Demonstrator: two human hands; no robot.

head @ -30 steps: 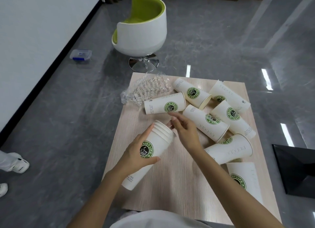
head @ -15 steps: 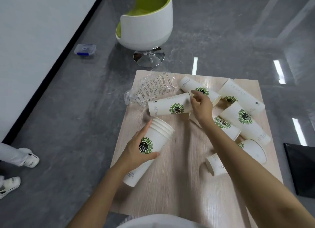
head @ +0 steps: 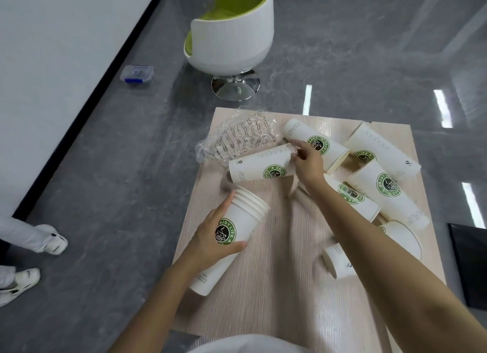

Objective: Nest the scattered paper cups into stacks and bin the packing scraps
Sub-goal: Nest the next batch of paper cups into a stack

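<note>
My left hand [head: 210, 240] grips a tilted stack of nested white paper cups [head: 232, 236] with green coffee logos, held above the light wooden table [head: 276, 286]. My right hand [head: 307, 160] reaches across and closes its fingers on the rim end of a cup lying on its side [head: 259, 166]. Several more cups lie scattered to the right, among them one behind the hand [head: 313, 141], one at the far right [head: 382, 147] and one near my forearm [head: 340, 260]. A crumpled clear plastic wrapper [head: 237, 139] with printed text lies at the table's far left corner.
A white swivel chair with a green seat [head: 232, 39] stands beyond the table. A small clear box with blue clips [head: 137, 73] sits on the grey floor by the wall. Another person's white shoes [head: 50, 238] are at the left. A black object [head: 471, 263] sits right of the table.
My right hand has left the held stack, reached forward and taken the rim of the lying cup. The left hand keeps the stack. The view has tipped forward and left.
</note>
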